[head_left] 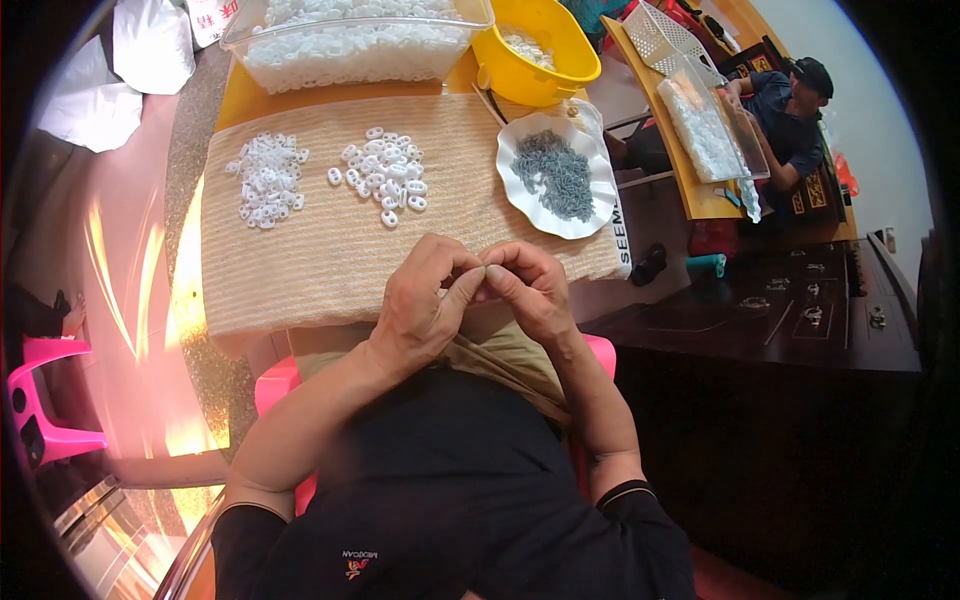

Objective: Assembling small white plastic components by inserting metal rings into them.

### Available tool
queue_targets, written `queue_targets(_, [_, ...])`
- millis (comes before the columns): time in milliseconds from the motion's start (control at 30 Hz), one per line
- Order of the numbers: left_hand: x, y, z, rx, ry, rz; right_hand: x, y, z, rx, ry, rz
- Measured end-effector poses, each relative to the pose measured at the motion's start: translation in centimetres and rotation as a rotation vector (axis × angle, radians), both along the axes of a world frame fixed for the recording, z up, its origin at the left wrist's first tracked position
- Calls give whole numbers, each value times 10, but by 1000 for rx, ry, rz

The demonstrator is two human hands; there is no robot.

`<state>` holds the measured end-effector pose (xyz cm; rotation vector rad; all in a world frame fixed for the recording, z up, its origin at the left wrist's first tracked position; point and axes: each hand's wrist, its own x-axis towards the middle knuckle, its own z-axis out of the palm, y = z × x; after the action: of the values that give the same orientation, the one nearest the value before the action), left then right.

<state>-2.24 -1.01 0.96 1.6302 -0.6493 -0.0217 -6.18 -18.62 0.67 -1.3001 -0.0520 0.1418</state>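
Note:
My left hand and my right hand meet over the near edge of the cloth-covered table. Thumbs and fingertips of both are pinched together, and whatever lies between them is too small or hidden to name. Beyond my hands lies a pile of white oval plastic pieces with holes. Left of it is a pile of smaller white plastic pieces. To the right, a white scalloped plate bears a heap of small grey metal-looking parts, perhaps springs.
A clear plastic bin of white pieces and a yellow basin stand at the table's far side. At the right, a person sits by another table with a clear tray. A pink stool stands far left, near white sacks.

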Motion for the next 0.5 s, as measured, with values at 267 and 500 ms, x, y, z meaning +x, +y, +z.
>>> queue_targets(267, [-1, 0, 6, -74, 112, -34, -2, 5, 4, -148, -74, -37])
queue_targets(500, [-2, 1, 0, -141, 342, -46, -1, 3, 13, -584, -259, -86])
